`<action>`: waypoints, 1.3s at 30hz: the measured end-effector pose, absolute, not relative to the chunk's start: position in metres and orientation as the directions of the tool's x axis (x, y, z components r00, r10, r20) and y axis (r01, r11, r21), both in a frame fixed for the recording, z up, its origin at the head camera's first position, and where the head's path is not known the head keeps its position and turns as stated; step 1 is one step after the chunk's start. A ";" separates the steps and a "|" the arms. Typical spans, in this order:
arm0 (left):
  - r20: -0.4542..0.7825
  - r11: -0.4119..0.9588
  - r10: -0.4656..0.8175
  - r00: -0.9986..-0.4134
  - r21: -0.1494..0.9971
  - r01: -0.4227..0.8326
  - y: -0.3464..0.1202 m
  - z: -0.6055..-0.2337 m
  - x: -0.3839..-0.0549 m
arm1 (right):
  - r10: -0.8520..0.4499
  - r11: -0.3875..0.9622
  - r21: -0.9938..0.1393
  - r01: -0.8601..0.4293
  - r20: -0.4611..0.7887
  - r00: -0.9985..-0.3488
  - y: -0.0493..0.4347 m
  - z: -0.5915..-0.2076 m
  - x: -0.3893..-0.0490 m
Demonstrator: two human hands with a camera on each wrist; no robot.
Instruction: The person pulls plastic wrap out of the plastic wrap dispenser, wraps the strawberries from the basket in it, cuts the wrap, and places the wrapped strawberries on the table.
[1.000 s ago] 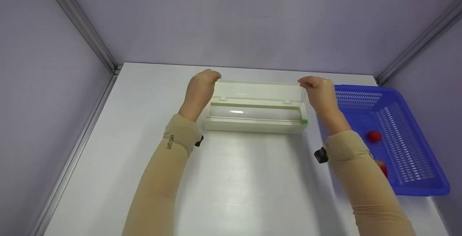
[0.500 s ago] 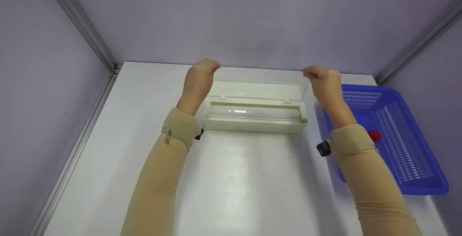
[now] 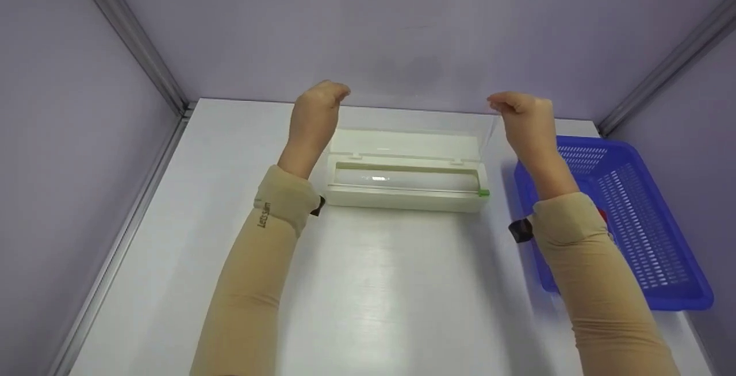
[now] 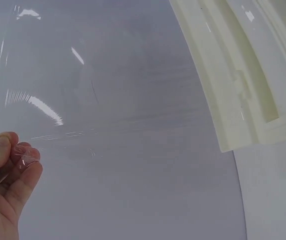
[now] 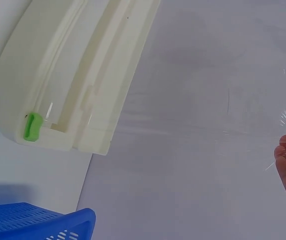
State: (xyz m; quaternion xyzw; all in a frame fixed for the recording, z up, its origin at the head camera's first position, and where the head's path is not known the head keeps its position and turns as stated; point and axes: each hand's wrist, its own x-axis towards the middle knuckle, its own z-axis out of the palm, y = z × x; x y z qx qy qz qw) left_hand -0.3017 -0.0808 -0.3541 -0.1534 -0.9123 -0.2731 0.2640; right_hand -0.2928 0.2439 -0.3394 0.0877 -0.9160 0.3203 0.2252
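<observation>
My left hand point(image 3: 313, 114) pinches one corner of a clear sheet of cling film point(image 4: 113, 95), which bunches a little between thumb and fingers in the left wrist view. Level with it, my right hand point(image 3: 529, 126) pinches the other corner. Between them the film stretches, wrinkled and shiny in places, back to a cream cling film dispenser point(image 3: 402, 200) on the white table. The dispenser's lid point(image 3: 402, 141) is tipped back, and a film roll point(image 3: 414, 179) shows in its slot. A green cutter slider point(image 5: 33, 127) sits at its right end.
To the right stands a blue plastic basket point(image 3: 698, 290) with slotted sides. My right sleeve point(image 3: 604, 284) covers part of it and most of a red thing point(image 3: 602, 214) inside. A grey-violet wall point(image 3: 402, 25) rises behind the table point(image 3: 368, 301).
Both hands have moved away from the dispenser toward the back wall and slightly apart, drawing out more film. The dispenser has stayed nearly in place. My right arm now hides more of the basket.
</observation>
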 end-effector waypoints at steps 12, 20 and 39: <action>0.602 0.784 0.140 -0.786 0.418 0.459 -0.086 -0.339 -0.290 | -0.030 0.784 -0.519 -0.340 0.515 -0.856 0.242 -0.326 -0.278; 0.605 0.669 0.191 -0.773 0.496 0.553 -0.092 -0.337 -0.272 | -0.044 0.724 -0.537 -0.432 0.589 -0.807 0.247 -0.328 -0.261; 0.413 0.336 0.376 -0.829 0.773 0.538 -0.102 -0.353 -0.226 | -0.008 0.445 -0.823 -0.354 0.392 -0.920 0.261 -0.342 -0.209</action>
